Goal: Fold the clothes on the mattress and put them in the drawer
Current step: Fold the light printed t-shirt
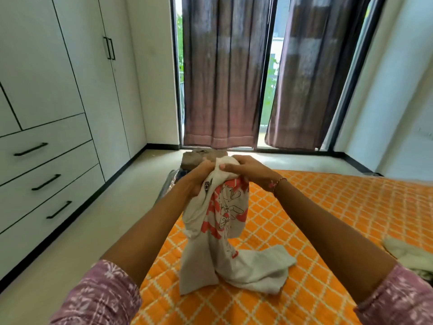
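Both hands meet just above the centre of the frame, each clenched on the bunched top of a white T-shirt (pixel 218 221) with a red-and-black cartoon print; the left hand (pixel 196 178) has its fingers curled tightly into the fabric from the left side, and the right hand (pixel 246 168) wraps over the top of the bundle from the right, thumb pressed against the cloth, a thin bracelet (pixel 277 182) at its wrist. Held up this way, the shirt hangs down from the 2 fists in a twisted column, and its lower part pools on the mattress (pixel 328 207) near the bottom centre (one flap spreads out to the right across the cover). That mattress lies on the floor and fills the lower right of the frame, covered in an orange quilt with a white lattice pattern. At the right edge, partly cut off, another pale garment (pixel 407 253) lies crumpled on the quilt. Pink patterned sleeves (pixel 103 299) show at the bottom corners. Along the left side stands a white wardrobe (pixel 70 78), with 3 drawers (pixel 46 160) stacked in its lower part, each with a black bar handle and all shut. Beyond the hands, a brownish folded bundle (pixel 194 158) sits on the floor in front of purple-brown curtains (pixel 222 78) over a tall window
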Motion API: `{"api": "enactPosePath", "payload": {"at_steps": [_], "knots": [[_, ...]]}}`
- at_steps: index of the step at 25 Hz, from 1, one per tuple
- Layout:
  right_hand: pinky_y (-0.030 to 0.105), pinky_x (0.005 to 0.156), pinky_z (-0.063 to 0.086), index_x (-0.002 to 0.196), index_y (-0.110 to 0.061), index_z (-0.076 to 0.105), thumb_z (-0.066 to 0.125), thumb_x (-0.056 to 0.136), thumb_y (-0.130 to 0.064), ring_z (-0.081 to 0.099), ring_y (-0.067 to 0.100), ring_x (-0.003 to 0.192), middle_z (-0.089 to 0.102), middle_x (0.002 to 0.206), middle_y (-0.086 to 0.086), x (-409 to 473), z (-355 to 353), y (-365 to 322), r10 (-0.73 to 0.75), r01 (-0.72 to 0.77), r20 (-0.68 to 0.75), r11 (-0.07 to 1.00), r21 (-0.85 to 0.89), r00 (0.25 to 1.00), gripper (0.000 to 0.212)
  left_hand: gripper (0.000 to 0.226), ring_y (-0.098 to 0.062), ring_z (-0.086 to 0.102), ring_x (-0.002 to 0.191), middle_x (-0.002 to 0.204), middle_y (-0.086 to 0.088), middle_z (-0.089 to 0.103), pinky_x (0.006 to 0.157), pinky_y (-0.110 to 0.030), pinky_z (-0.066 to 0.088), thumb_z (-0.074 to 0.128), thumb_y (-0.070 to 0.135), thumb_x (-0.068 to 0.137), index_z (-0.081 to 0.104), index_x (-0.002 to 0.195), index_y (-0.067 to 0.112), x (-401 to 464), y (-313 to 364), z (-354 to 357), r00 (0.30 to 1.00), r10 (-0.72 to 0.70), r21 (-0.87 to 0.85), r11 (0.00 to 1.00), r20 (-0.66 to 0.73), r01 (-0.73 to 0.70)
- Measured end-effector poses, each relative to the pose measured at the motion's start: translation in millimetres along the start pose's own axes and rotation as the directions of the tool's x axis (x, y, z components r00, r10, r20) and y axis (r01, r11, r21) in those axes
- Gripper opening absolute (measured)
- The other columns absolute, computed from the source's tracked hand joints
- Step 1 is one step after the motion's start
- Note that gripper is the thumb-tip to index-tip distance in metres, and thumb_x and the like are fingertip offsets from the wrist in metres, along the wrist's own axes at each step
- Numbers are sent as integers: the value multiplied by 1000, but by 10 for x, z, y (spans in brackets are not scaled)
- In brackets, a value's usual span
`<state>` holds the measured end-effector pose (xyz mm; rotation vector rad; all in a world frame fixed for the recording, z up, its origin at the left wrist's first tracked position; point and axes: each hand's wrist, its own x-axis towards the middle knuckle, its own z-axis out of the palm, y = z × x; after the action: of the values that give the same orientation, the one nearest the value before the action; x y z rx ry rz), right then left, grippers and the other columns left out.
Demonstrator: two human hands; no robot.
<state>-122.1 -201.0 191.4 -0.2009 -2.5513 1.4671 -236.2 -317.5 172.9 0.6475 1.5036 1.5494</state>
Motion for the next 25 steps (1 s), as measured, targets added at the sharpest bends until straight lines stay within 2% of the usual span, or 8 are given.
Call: {"api": "enactPosePath", "payload": {"at_steps": [4,7,11,13,16,19,21,25], "knots": [[17,62,45,76,-30,55,64,89,-23,55,4,68,58,75,-8,33,12,96,-137,113,-156,981,-155,978,17,47,-21,63,76,102,-20,62,58,-27,54,45,26,94,40,132,-1,49,-119,50,988,141,23,990,-69,-140],[13,58,34,71,-29,46,61,91,-22,44,3,66,48,71,-11,102,8,195,-221,103,-284,921,-377,933,26,61,-14,59,87,112,-12,58,69,-25,50,58,27,92,27,141,8,149,-189,93,866,410,287,899,-285,-331],[33,65,42,80,-12,53,60,91,-23,51,18,72,52,73,-4,152,-151,330,-224,79,-511,954,-290,830,17,66,-18,57,102,113,0,56,84,-34,50,75,31,77,42,132,17,115,-486,-131,963,268,758,633,-29,-153],[29,62,38,74,-17,48,60,91,-22,47,13,68,49,70,-7,143,-258,325,-191,70,-579,972,-224,792,21,50,-26,61,97,105,-9,63,80,-41,53,74,27,70,60,113,7,154,-687,-272,950,301,849,521,-81,-93],[31,65,40,82,-5,56,66,87,-22,48,15,72,51,74,1,103,-433,368,-97,64,-593,995,-76,799,20,19,-25,59,81,85,-10,63,64,-34,49,66,18,74,65,88,5,90,-646,-364,855,361,472,867,-373,-160],[38,78,52,112,-4,55,75,78,-15,59,23,91,59,101,12,-28,-599,429,93,3,-428,976,219,899,41,8,-20,57,75,81,-8,61,62,-23,47,67,15,76,61,80,14,62,-334,-448,841,369,283,920,-396,-270],[36,77,56,124,-12,51,76,76,-27,63,22,93,62,110,12,-133,-674,432,284,-225,-130,911,345,950,57,5,-8,56,63,80,-6,59,54,-12,45,60,7,87,61,87,12,-24,-45,-398,838,410,320,898,-360,-301],[25,56,40,92,-17,59,53,78,-65,52,14,61,56,68,2,-257,-641,560,448,-525,289,792,312,846,50,9,3,55,61,71,6,62,55,-6,43,56,12,93,64,89,11,-154,461,-357,803,549,479,783,-231,-398]]}}
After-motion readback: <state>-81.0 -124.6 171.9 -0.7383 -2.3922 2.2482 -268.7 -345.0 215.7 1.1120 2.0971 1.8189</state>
